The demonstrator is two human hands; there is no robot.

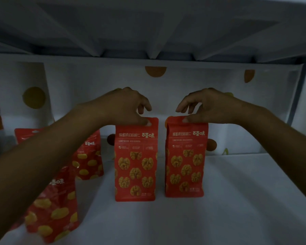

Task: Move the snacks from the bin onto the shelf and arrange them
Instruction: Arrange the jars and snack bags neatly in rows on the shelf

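Left hand [129,106] pinches top of middle bag [136,160], right hand [207,106] pinches top of right bag [185,156]; both upright on shelf [237,200], apart. Risk: careless release tips them, bags narrow-based, top-held.

Two red walnut bags [136,160] [186,157] stand upright (side by side, apart) on the white shelf [237,200].

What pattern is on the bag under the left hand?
Yellow walnut halves on red bag, seen in head view.
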